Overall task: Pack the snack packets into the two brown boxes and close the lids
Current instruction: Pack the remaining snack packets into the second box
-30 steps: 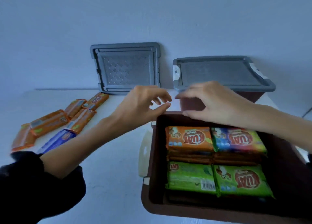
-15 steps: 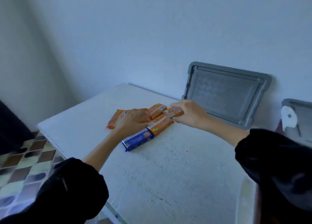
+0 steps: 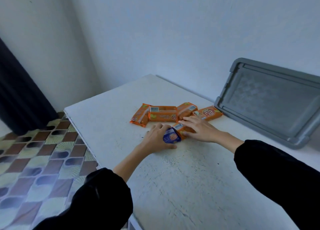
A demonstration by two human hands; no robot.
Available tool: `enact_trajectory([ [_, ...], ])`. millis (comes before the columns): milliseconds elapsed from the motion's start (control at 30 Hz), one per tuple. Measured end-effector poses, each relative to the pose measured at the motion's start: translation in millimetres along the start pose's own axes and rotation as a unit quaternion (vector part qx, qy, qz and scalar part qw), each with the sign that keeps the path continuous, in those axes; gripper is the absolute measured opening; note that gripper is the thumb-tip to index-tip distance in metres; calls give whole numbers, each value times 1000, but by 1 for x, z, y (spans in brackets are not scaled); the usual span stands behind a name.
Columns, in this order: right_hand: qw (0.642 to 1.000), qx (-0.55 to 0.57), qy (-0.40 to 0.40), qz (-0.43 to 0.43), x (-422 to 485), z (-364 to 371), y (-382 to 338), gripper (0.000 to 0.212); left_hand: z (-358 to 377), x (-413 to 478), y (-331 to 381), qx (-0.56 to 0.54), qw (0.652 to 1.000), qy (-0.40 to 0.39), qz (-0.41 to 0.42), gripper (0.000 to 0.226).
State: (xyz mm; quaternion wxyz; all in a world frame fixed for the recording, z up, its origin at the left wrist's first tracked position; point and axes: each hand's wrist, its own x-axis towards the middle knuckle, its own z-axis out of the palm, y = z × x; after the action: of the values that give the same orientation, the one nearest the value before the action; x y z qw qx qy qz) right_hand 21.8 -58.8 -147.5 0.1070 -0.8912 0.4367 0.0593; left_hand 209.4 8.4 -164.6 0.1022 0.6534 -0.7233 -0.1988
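A: Blue packet gripped in curled fingers of left hand; orange packet pressed under straight fingers of right hand, mid-bench

B: Gathering step, by the look. Next: lift both, carry to the brown boxes, out of view

- White, scuffed bench stands in a corner of pale, bare walls.
- Scale-patterned tile floor at left, dark curtain hanging beside it; soft, even light.

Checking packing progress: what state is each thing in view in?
blue packet: gripped by left hand
nearest orange packet: under the flat right hand
four other orange packets: loose on table, unpacked
grey lid: off, leaning against wall
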Motion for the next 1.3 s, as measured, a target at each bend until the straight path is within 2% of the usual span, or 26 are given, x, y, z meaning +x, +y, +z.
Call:
enact_trajectory([
  [67,999,-36,-17,-10,2,0,10,117,-1,-3,-2,12,1000,8,8,73],
  [100,998,-58,-20,-16,2,-3,13,117,-4,-5,-4,5,1000,8,15,71],
  [200,993,-111,-24,-27,-2,-11,12,85,-15,-10,-15,-11,999,-27,39,68],
  [233,992,-117,-26,-26,-2,-13,12,80,-19,-12,-18,-12,998,-42,43,70],
  [333,997,-57,-37,-25,-5,-13,10,81,-21,-16,-22,-6,998,-52,31,79],
  [433,999,26,-29,-20,-9,-8,6,82,-18,-18,-20,3,1000,-15,20,78],
  [633,1000,-11,3,5,-28,-26,4,72,-28,-17,-6,-23,998,38,41,72],
  [800,995,-16,84,45,-90,-80,11,69,-59,-16,47,-19,989,53,140,71],
  [1000,979,-15,166,119,-208,-126,6,63,-80,-30,147,-7,956,44,288,69],
  [1133,966,-22,181,184,-288,-125,2,70,-71,-51,210,5,926,7,376,68],
  [1300,955,0,157,252,-382,-99,-11,75,-39,-91,268,26,883,-88,460,70],
])
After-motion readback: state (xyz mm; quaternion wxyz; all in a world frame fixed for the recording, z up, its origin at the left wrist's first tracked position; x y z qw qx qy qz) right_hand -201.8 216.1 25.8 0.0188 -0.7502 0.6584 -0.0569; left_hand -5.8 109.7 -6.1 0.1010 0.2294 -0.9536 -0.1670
